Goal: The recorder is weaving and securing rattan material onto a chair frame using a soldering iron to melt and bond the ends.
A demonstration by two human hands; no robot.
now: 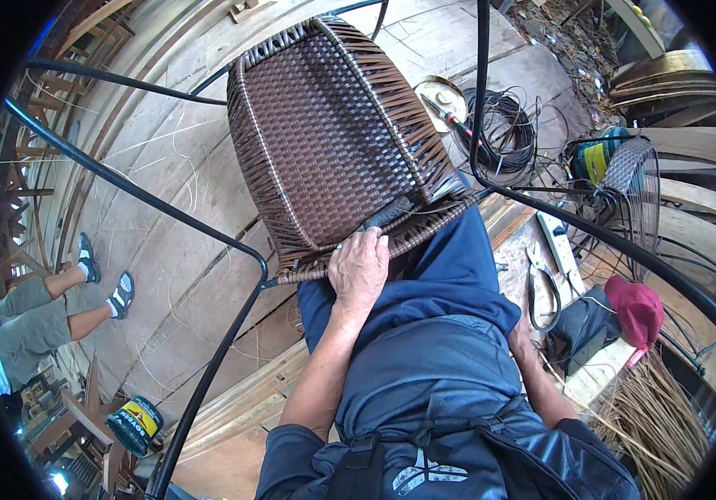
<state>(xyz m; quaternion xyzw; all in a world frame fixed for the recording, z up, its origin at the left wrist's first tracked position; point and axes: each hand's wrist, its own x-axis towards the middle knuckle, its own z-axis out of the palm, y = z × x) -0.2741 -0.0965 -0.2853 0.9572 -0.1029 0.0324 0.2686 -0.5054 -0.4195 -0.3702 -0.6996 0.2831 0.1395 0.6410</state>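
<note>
A woven brown wicker chair seat (pixel 324 142) on a black metal frame (pixel 166 200) leans across my lap. Its wrapped lower edge (pixel 433 227) lies toward me. My left hand (pixel 359 267) is closed at that edge, around a short dark rod-like piece (pixel 387 214) that looks like a tool handle; its working end cannot be made out. My right hand (pixel 519 335) hangs low beside my right thigh, close to a pair of dark-handled shears (pixel 543 287). The thigh and clothing hide its fingers.
On the right lie a power strip (pixel 558 242), a maroon cap (pixel 634 310), a bundle of cane strips (pixel 653 412) and coiled black strand (pixel 503 129). A red-handled tool (pixel 460 129) rests by a round lid (pixel 441 102). Another person's legs (pixel 74 304) and a can (pixel 134 425) are left.
</note>
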